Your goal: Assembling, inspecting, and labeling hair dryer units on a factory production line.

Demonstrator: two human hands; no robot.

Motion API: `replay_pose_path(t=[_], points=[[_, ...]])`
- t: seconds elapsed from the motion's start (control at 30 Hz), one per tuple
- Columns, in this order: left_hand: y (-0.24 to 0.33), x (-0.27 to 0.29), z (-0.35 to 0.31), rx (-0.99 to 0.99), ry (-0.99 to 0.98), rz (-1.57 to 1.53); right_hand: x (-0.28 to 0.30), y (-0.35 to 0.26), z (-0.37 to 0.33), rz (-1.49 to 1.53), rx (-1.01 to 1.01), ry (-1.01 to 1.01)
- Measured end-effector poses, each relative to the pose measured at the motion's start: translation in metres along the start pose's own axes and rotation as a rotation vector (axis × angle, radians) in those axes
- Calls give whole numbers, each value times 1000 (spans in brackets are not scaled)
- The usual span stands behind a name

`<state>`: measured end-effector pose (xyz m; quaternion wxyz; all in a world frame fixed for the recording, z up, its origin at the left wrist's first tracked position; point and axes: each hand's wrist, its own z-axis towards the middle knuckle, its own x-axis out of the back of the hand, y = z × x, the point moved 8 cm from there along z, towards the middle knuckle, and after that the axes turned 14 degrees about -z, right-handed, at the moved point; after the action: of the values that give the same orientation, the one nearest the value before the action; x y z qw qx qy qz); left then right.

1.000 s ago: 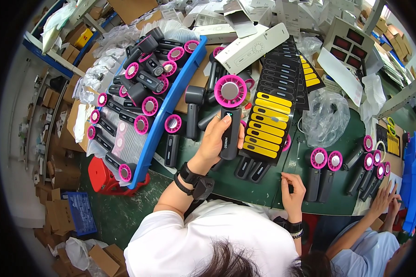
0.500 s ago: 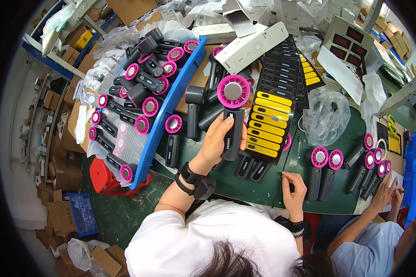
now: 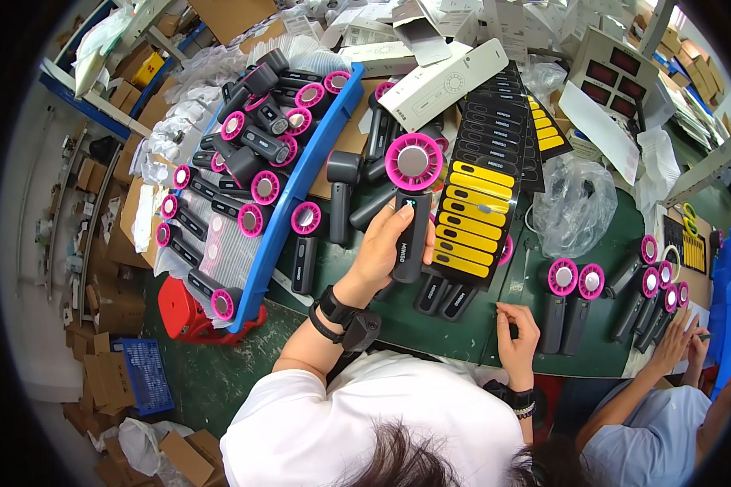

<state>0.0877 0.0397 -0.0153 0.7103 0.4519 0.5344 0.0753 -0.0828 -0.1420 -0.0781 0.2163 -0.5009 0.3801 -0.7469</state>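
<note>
Plainly round-headed, a smooth dark fan [image 3: 417, 217] in the left hand [image 3: 377, 256]

A pale wall [image 3: 36, 284] curves down the nine o'clock side, bent by the lens. In front of it stands a rack of shelves [image 3: 89, 213] holding cartons. Toward ten o'clock runs a blue shelf frame [image 3: 81, 99]. The dark green floor [image 3: 207, 377] shows between seven and eight o'clock, its surface scuffed. A red stool [image 3: 179, 304] stands there near eight, with a blue slatted crate [image 3: 146, 375] and loose cardboard boxes [image 3: 110, 375] beyond. A green table [image 3: 463, 342] fills the centre. At two o'clock, stacked cartons [image 3: 696, 75] sit behind a grey metal post [image 3: 659, 28], near a bright white patch [image 3: 698, 32]. Light falls evenly.
</note>
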Motion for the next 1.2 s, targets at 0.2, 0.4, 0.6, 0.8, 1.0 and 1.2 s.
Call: replay_pose_path(t=[0.2,0.4,0.6,0.8,1.0,1.2], points=[[12,7,1,-3,21,25,-6,-14,12,3,45,6],[-10,0,-2,60,-29,-26,4,-4,-5,6,-8,26],[-10,-3,-12,53,-5,-57,6,0,-9,15,-12,3],[-5,2,-7,56,-25,-31,5,-10,2,14,-19,20],[-7,6,-2,83,-8,39,7,-7,7,35,-37,23],[-12,4,0,108,35,47,12,-4,8,50,-44,40]])
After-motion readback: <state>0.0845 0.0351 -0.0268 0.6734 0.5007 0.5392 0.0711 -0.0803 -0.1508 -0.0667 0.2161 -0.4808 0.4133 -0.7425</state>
